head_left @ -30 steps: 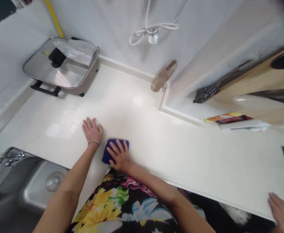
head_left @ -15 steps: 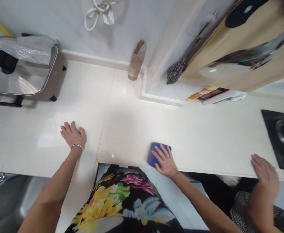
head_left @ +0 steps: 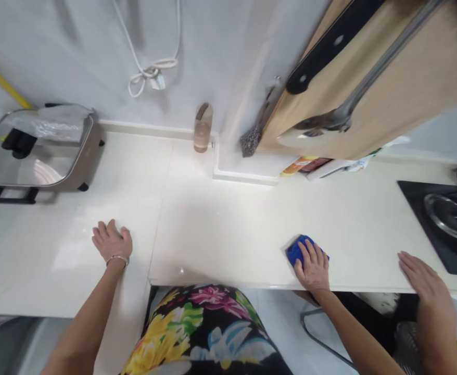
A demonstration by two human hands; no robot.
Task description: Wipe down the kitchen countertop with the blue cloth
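Observation:
My left hand (head_left: 112, 242), a bangle at its wrist, lies flat on the white countertop (head_left: 220, 229), palm down with the fingers spread. Under my right hand (head_left: 314, 265) is a folded blue cloth (head_left: 295, 251), pressed against the counter near its front edge. My fingers curve over the cloth, and its far left part shows beyond them.
Another person's hand (head_left: 423, 273) is at the counter edge on the right, near a black cooktop (head_left: 419, 208). An electric pan (head_left: 76, 166) stands at left, above a sink (head_left: 10, 344). A brown bottle (head_left: 202, 130) stands by the wall. A cutting board (head_left: 400, 104) hangs at right.
My right hand has moved to the right along the counter with the cloth, which now looks more bunched. My left hand stays flat in about the same place. The view has tilted up.

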